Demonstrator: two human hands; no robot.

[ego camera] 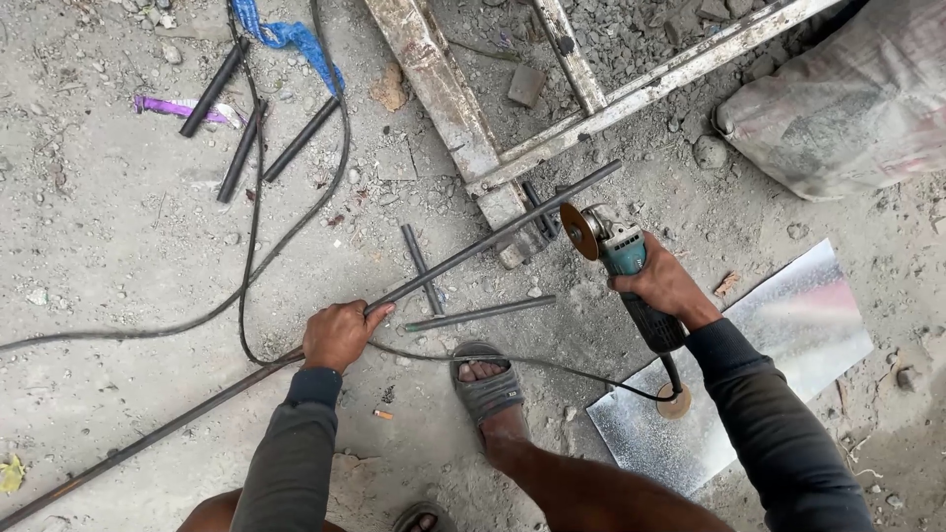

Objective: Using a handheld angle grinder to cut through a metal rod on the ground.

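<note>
A person crouched over a dusty concrete floor (pixel 118 256), the left hand (pixel 337 335) with fingers closed around a long steel rod (pixel 493 234) that ran diagonally across the ground to a metal frame (pixel 473 148). The right hand (pixel 662 286) gripped a teal angle grinder (pixel 621 258), its disc (pixel 578 232) just beside the rod (contact could not be made out). A sandalled foot (pixel 485 386) rested between the arms, near short cut rod pieces (pixel 480 313).

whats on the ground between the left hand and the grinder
In the head view, two short cut rods lie on the ground between the left hand and the grinder.
</note>
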